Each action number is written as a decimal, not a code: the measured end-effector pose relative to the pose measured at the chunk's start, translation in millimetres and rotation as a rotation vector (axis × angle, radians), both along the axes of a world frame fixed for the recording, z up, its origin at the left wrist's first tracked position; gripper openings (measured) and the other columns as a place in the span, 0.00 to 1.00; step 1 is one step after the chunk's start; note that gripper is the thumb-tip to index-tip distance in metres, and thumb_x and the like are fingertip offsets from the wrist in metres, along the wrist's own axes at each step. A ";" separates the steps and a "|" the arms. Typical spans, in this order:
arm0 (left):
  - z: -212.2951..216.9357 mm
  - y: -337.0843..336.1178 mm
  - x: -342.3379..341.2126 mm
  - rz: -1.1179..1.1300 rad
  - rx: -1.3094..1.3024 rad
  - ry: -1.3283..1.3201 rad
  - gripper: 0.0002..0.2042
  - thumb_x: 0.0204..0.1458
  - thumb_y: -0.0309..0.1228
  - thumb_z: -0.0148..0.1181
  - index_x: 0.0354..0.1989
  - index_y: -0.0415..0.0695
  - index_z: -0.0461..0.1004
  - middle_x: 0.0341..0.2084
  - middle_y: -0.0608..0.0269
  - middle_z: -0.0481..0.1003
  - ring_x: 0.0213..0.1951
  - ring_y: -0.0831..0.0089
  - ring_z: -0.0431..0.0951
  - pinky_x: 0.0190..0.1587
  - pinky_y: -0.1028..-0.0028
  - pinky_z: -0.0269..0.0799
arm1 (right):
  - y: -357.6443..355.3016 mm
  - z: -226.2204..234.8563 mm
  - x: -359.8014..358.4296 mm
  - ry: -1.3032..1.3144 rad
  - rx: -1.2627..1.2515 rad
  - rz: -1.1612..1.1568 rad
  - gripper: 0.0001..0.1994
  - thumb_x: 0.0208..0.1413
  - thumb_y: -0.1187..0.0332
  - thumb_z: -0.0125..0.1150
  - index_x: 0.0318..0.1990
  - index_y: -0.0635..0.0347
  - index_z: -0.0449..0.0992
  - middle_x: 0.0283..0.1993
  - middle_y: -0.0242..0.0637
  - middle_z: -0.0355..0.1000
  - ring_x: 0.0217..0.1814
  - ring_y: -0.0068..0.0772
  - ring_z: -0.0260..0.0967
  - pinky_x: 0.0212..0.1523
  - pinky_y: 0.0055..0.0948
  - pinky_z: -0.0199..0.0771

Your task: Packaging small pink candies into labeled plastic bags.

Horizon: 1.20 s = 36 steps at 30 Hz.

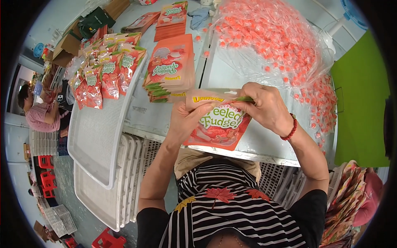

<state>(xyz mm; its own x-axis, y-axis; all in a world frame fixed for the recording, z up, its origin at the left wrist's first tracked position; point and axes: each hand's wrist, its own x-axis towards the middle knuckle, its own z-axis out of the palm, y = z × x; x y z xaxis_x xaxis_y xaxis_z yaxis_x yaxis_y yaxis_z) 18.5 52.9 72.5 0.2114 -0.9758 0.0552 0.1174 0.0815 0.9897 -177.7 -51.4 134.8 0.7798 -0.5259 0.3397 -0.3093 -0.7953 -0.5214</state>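
A black-and-white striped top with leaf motifs occupies the lower middle, nearest the camera. Beyond it, the front edge of the table crosses mid-frame, with the printed pouch held over that edge. Left hand: thumb and fingers pinch the pouch's upper left. Right hand: fingers grip its upper right corner; whether the mouth is parted cannot be told. Room for movement is a strip of smooth, pale tabletop above and right of the pouch. The pouch is flexible film, reddish, its top band creased. Flat pouches of like print form a stack just beyond the left hand. Wrapped red-orange candies, in crinkled clear film, heap at upper right and spill down the table's right side, limiting reach there. At left, a white perforated tray bears plump filled pouches; a green panel bounds the right.
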 end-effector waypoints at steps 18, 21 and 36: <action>4.4 -1.4 -14.7 0.043 -0.049 -0.296 0.07 0.53 0.22 0.60 0.39 0.34 0.79 0.28 0.69 0.78 0.30 0.85 0.74 0.33 0.83 0.70 | -6.9 6.6 11.4 0.322 0.396 0.132 0.12 0.50 0.63 0.64 0.33 0.66 0.77 0.25 0.50 0.71 0.27 0.52 0.70 0.29 0.40 0.69; -0.9 -1.9 -8.0 0.080 -0.068 -0.251 0.07 0.52 0.22 0.60 0.38 0.34 0.79 0.27 0.69 0.78 0.30 0.85 0.74 0.33 0.83 0.70 | -5.0 0.4 15.8 0.164 0.170 0.202 0.12 0.52 0.63 0.61 0.30 0.66 0.76 0.25 0.50 0.70 0.28 0.53 0.69 0.30 0.43 0.68; 16.2 29.3 63.0 0.259 -0.124 -0.310 0.07 0.51 0.24 0.62 0.35 0.33 0.78 0.26 0.65 0.80 0.29 0.87 0.73 0.32 0.82 0.70 | 14.4 4.4 49.4 0.186 0.238 0.223 0.12 0.50 0.69 0.66 0.25 0.69 0.70 0.23 0.49 0.66 0.24 0.52 0.64 0.25 0.37 0.65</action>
<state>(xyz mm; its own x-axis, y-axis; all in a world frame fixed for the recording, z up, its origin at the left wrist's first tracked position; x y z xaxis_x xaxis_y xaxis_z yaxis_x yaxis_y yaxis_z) 81.5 82.2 88.8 0.4041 -0.8745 0.2683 -0.2245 0.1895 0.9559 -128.3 -37.0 139.2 0.9211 -0.3830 0.0699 -0.2488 -0.7171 -0.6510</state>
